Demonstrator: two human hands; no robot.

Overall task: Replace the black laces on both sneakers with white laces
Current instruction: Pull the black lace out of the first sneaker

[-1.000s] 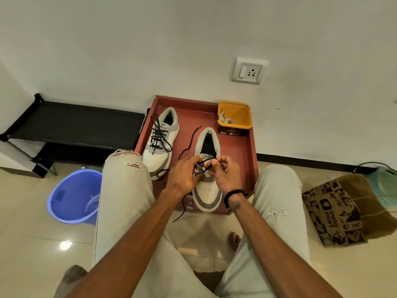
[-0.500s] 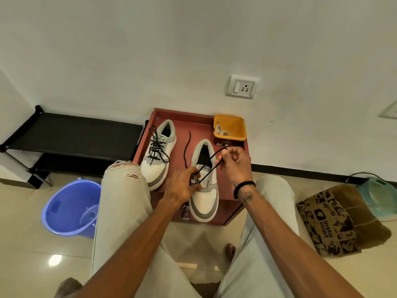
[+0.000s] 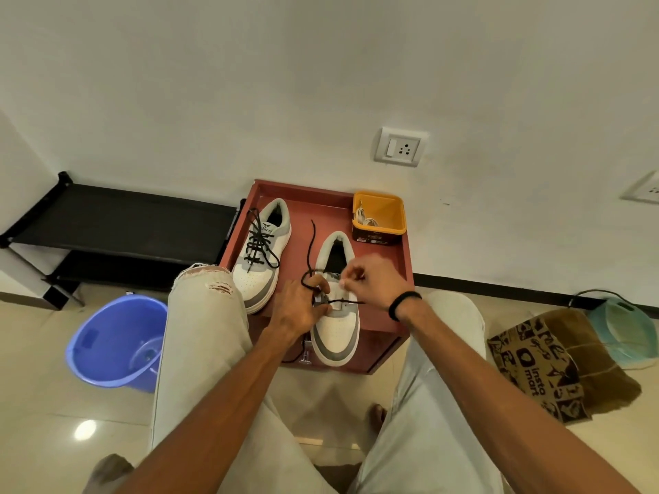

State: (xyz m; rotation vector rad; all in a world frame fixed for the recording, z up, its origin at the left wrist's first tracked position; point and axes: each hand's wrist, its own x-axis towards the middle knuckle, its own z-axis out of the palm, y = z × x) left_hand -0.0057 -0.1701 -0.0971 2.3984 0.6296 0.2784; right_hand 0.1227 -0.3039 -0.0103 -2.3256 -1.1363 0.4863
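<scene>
Both hands work the right-hand sneaker (image 3: 335, 326) at the red tray's (image 3: 401, 311) near edge: the left hand (image 3: 303, 308) and right hand (image 3: 371, 279) each pinch its half-undone black lace (image 3: 309, 251). The left sneaker (image 3: 262, 254) remains fully black-laced; white laces (image 3: 365, 220) wait in the yellow tub (image 3: 387, 212) at the far right corner.

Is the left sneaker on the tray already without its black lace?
No, the left sneaker still has its black lace crossed through the eyelets, untouched by either hand.
</scene>
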